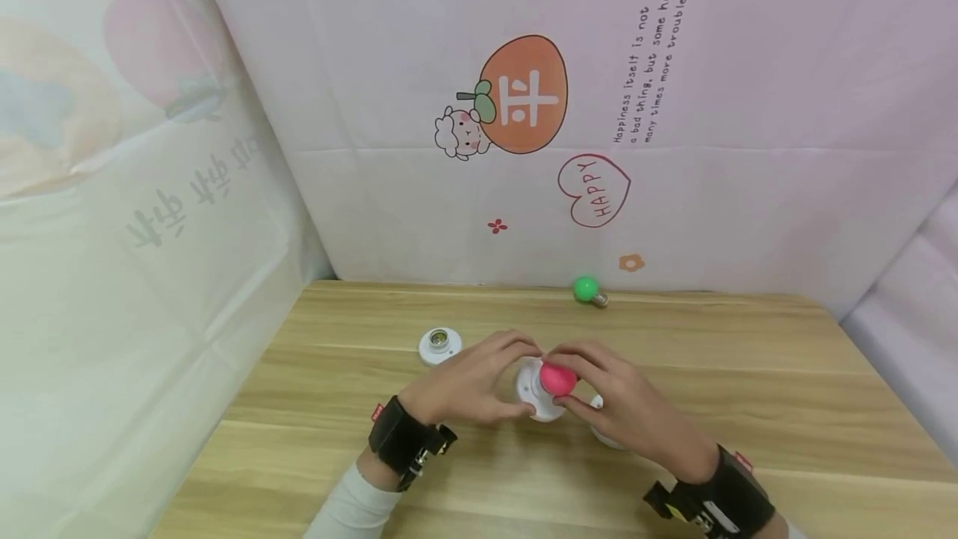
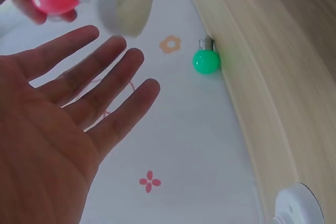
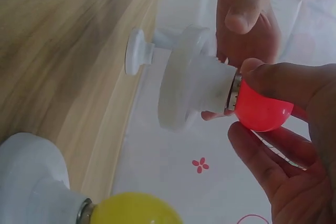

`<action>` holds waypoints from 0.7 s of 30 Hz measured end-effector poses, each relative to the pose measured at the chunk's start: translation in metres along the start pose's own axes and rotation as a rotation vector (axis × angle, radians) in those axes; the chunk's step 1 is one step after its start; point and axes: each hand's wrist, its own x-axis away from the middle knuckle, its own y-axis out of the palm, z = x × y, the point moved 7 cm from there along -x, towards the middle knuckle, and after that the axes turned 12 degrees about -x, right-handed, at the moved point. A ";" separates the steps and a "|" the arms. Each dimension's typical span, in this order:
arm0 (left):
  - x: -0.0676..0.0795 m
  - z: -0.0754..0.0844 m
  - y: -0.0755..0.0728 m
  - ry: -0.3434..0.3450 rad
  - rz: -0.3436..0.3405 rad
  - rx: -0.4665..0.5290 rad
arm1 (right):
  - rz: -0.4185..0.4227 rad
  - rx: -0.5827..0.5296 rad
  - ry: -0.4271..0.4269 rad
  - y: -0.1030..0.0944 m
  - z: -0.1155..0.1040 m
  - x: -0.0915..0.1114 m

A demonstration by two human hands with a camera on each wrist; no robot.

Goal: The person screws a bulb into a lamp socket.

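My right hand (image 1: 617, 398) pinches a round pinkish-red light bulb (image 1: 558, 379) between thumb and fingers. The bulb's metal base sits in the mouth of a white lamp socket (image 3: 181, 85). Bulb and socket are held tilted, and the underside of the socket's round base shows in the left wrist view. Around the socket's left side, my left hand (image 1: 467, 381) is held with its fingers spread and extended, the palm (image 2: 47, 145) bare. Below my right hand stands another white socket (image 3: 37, 177) with a yellow bulb (image 3: 136, 211) in it, mostly hidden in the head view.
On the wooden table (image 1: 359, 439), a third white socket (image 1: 440, 346) without a bulb stands at the left. A green bulb (image 1: 586, 289) lies at the back edge against the printed cloth (image 1: 419, 215). Cloth also hangs along the left and right sides.
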 end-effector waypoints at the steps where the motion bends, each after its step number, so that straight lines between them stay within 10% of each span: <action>1: 0.001 -0.001 0.000 -0.002 -0.006 -0.002 | -0.007 0.002 0.002 0.002 0.001 0.000; 21: 0.004 -0.006 0.000 -0.021 -0.026 -0.012 | -0.154 0.001 0.035 0.040 0.011 0.016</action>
